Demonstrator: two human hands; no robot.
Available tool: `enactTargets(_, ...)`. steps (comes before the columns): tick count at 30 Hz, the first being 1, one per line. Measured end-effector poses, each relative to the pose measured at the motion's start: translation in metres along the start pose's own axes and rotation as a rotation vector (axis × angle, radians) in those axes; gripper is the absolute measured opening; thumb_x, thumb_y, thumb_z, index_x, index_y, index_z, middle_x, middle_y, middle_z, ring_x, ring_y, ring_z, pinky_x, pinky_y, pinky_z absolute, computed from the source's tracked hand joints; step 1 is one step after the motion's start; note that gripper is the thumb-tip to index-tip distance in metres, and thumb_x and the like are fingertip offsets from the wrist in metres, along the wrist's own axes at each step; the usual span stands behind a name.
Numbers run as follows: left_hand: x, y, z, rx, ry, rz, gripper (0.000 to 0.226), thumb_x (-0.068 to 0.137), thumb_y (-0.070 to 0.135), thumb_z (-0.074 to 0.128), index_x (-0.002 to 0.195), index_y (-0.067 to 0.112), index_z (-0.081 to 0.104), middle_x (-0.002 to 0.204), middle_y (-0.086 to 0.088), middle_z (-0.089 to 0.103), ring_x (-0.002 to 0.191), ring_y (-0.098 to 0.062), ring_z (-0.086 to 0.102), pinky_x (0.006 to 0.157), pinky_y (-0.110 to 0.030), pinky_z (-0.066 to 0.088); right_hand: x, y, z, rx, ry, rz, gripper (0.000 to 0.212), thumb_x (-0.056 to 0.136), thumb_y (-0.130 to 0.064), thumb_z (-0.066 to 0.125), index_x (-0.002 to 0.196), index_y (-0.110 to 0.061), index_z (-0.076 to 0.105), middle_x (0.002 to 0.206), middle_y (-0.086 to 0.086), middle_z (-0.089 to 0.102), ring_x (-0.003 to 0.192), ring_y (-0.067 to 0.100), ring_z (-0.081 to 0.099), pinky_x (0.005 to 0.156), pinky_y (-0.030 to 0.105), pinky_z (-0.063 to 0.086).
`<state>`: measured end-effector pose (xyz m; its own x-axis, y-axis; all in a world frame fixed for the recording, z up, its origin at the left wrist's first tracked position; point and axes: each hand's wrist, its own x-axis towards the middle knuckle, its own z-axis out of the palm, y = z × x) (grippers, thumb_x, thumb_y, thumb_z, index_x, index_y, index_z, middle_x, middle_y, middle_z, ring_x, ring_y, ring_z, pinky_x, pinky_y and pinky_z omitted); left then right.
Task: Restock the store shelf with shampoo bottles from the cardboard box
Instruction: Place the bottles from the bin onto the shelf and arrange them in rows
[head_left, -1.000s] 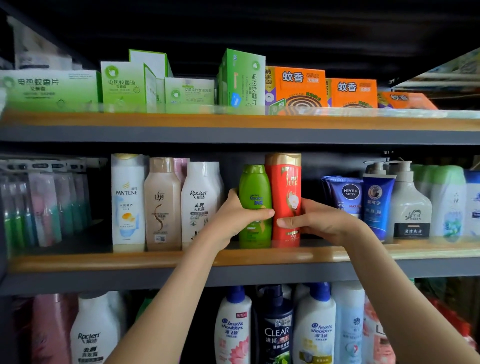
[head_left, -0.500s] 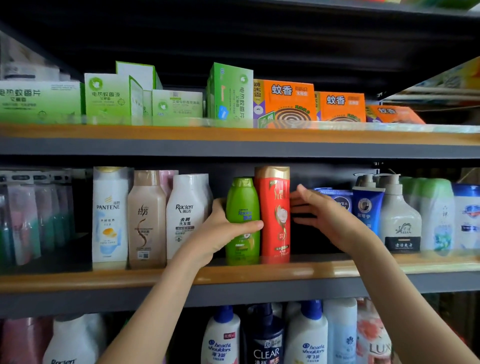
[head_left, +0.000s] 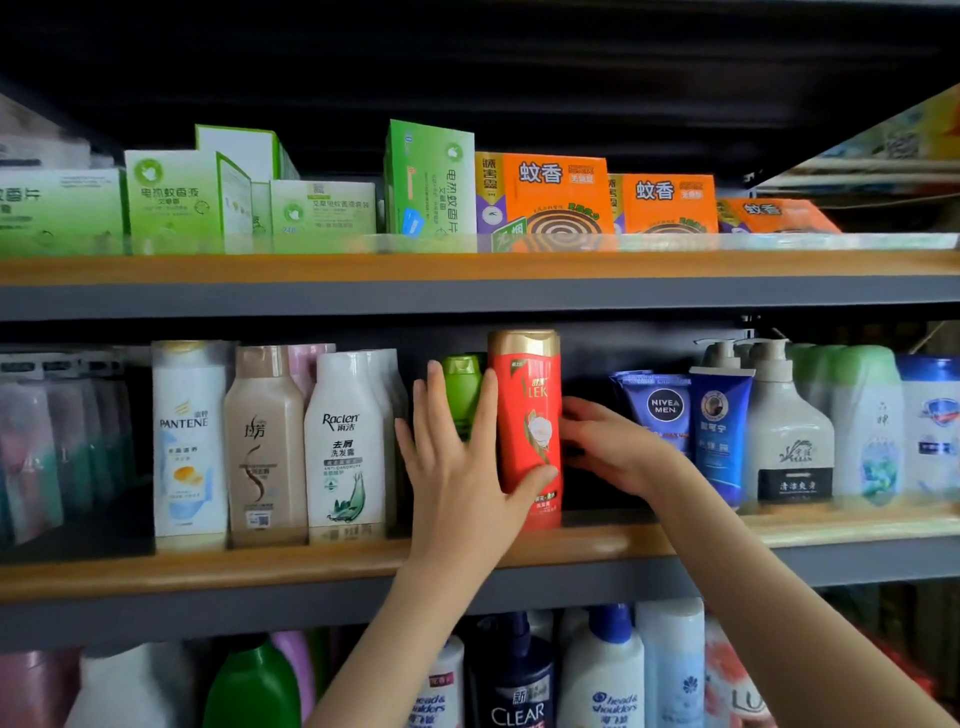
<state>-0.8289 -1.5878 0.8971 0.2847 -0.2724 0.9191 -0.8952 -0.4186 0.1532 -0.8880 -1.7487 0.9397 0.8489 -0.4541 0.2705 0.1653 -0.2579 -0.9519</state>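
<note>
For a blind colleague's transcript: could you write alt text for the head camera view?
A person's left hand lies flat over a green bottle on a store's middle shelf, thumb on the red bottle beside it; the right hand touches the red bottle's other side. Other bottles and blue tubes flank them.

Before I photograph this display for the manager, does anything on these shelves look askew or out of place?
On the top shelf, one green box stands on end, its print sideways, unlike its neighbours. Below, the green bottle seems set back from the red bottle, behind the left hand.
</note>
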Motion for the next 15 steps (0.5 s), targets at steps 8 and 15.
enactTargets(8,0.000,-0.011,-0.005,-0.075,-0.041,0.065,0.090,0.075,0.067,0.046,0.149,0.028,0.013,0.155,-0.006,-0.011,0.142,-0.032,-0.002,0.112,-0.047,0.011,0.010,-0.006,0.001,-0.019,-0.057,0.000,0.034,0.095,-0.007,0.048,0.128,-0.014,0.054,0.121,0.013,0.063,0.109,0.028,0.059,0.100,0.046,0.044)
enactTargets(15,0.003,-0.015,-0.010,-0.269,-0.064,0.027,0.089,0.074,0.066,0.052,0.147,0.042,0.008,0.154,0.007,-0.020,0.143,-0.013,-0.015,0.113,-0.053,0.025,0.009,-0.010,0.004,-0.084,-0.058,-0.070,0.034,0.094,-0.018,0.054,0.128,-0.014,0.049,0.118,0.008,0.065,0.108,0.023,0.063,0.095,0.040,0.050)
